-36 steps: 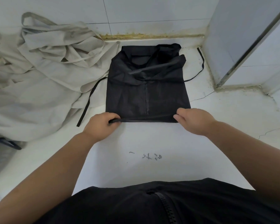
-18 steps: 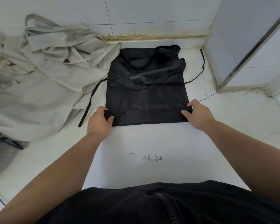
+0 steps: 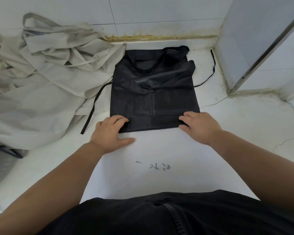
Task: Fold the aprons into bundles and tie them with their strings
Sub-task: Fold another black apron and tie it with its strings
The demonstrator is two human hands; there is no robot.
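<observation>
— The black apron [image 3: 153,99]?
— Thin cloth, with a faint sheen along its creases. The pale aprons [image 3: 49,73] are matt cloth, heavily rumpled.
— And the worktop [image 3: 159,150]?
— Smooth, white, stone-like, with hairline cracks. The wall tiles [image 3: 159,11] look glossy, and the corner strip [image 3: 265,50] is dull metal.

There's the black apron [image 3: 153,92] lying flat before me, near edge folded over into a narrow band, left string [image 3: 92,111] and right string [image 3: 212,68] trailing out sideways, crumpled beige aprons [image 3: 46,82] heaped alongside, left.
</observation>
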